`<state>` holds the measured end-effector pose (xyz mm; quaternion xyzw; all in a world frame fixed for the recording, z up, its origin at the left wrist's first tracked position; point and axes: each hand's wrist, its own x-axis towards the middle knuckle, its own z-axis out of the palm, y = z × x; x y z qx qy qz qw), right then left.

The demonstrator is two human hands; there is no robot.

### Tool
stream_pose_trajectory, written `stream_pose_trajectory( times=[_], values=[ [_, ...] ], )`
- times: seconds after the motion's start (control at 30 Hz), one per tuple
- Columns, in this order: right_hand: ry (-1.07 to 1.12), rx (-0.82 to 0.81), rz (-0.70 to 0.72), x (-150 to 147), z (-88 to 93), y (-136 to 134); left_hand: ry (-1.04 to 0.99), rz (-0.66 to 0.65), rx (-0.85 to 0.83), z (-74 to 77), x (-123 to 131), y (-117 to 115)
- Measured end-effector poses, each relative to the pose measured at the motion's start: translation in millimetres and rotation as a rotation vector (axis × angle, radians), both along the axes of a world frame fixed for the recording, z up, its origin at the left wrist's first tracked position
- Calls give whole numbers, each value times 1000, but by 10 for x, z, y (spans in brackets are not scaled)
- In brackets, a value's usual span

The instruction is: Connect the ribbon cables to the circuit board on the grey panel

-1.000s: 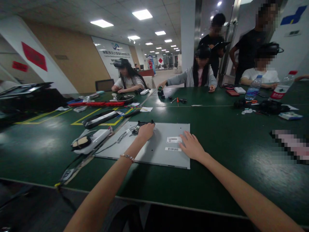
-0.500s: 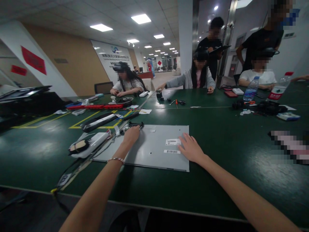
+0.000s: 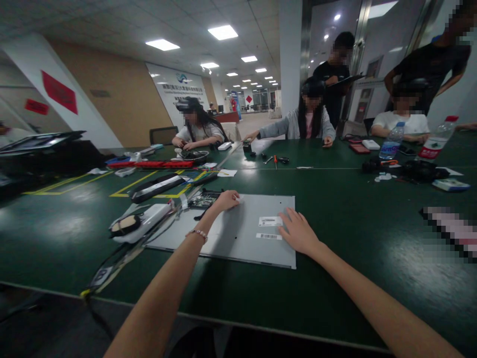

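A flat pale grey panel (image 3: 249, 251), like the back of a display, lies on the green table. At its far edge my left hand (image 3: 226, 200) pinches a small white sticker (image 3: 240, 199) between fingertips and thumb; how much of it is off the surface I cannot tell. Just left of that hand sits a green circuit board (image 3: 203, 199) in a dark frame, partly behind my wrist. My right hand (image 3: 299, 231) rests with fingers spread on the panel's right edge, by a printed label (image 3: 269, 221) and a barcode label (image 3: 269, 236).
Left of the panel lie a white bagged bundle (image 3: 143, 222), cables (image 3: 112, 271) and a long black case (image 3: 160, 186). Small tools, including a red screwdriver (image 3: 276, 160), lie farther back. Bottles (image 3: 391, 141) and a phone-like item (image 3: 449, 226) are at right. Several people are across the table.
My left hand has moved right from the circuit board to the white sticker, leaving the board more exposed. My right hand stays on the panel's edge. The view has shifted slightly.
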<state>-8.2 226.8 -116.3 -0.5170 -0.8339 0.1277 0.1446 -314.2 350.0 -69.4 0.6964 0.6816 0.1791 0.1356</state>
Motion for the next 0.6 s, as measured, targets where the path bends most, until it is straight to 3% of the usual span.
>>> stream_pose_trajectory(
  times=[0.23, 0.43, 0.6],
  values=[
    [8, 3, 0, -8, -3, 2, -184, 158, -1, 87, 27, 245],
    [9, -19, -1, -12, 29, -1, -168, 363, 63, 120, -24, 419],
    [0, -22, 3, -10, 52, -6, -2, 398, 196, 203, -403, 300]
  ],
)
